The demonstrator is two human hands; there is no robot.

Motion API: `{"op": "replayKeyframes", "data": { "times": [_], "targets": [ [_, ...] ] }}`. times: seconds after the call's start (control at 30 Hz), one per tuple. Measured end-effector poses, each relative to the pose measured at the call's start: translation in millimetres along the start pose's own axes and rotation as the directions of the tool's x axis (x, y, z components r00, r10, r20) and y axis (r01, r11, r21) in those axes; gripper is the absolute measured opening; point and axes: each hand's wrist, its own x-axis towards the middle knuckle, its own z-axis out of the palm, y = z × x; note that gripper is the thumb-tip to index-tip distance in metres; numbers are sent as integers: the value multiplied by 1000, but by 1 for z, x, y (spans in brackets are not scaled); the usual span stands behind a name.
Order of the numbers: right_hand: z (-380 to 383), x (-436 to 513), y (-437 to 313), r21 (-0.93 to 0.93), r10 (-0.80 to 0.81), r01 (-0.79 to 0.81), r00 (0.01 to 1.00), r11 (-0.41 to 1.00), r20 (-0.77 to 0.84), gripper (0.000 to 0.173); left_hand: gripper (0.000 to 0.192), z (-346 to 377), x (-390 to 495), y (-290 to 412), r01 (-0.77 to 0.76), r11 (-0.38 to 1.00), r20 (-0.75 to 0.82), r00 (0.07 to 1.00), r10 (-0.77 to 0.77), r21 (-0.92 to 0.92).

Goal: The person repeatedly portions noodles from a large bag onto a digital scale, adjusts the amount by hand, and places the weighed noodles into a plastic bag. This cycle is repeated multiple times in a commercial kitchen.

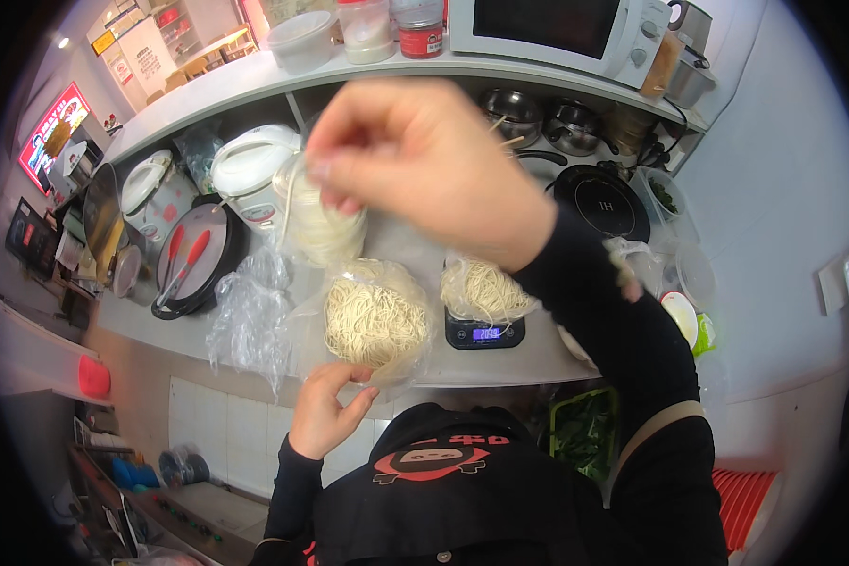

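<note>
My left hand (329,410) is at the front rim of a clear plastic bag (400,371), its edge between thumb and fingers. Thin pale noodles (375,318) fill this bag. Raised above the counter, my right hand (410,156) is blurred, its fingertips pinched. A pale noodle strand (288,194) seems to hang from them. Behind the open bag, partly covered by that hand, is another bag with pale noodles (325,226). To the right, a smaller bag of thin noodles (484,286) rests on a black digital scale (484,334) with a lit display.
Crumpled clear bags (251,311) lie left of the noodles, beside a round black pan (198,247) holding red-handled tongs (187,262). Rice cookers (255,170) stand behind. An induction cooker (601,204) sits at the right; a microwave (559,35) is on the shelf above.
</note>
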Motion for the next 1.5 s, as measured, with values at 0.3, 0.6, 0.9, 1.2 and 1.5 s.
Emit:
{"op": "replayKeyframes", "data": {
  "times": [0.3, 0.6, 0.9, 1.2, 1.5],
  "targets": [
    [-15, -82, 108, -355, 261, -238, 965, 904, 18, 18, 10, -3, -2, 21, 147, 988, 45, 988, -146, -35],
    [-58, -196, 195, -866, 693, -467, 685, 180, -225, 29, 22, 43, 32, 40, -54, 993, -39, 998, 50, -101],
    [-81, -200, 207, -638, 659, -621, 717, 455, -228, 26, 71, 140, 131, 11, -67, 996, -111, 991, 73, 62],
    [-52, -202, 228, -821, 785, -533, 590, 203, -189, 28, 61, 177, 170, -34, 202, 965, -75, 979, -192, 165],
    [-92, -144, 172, -664, 559, -575, 782, 478, -275, 17, 25, 147, 170, -19, 134, 976, -61, 987, -146, -173]
  ]
}}
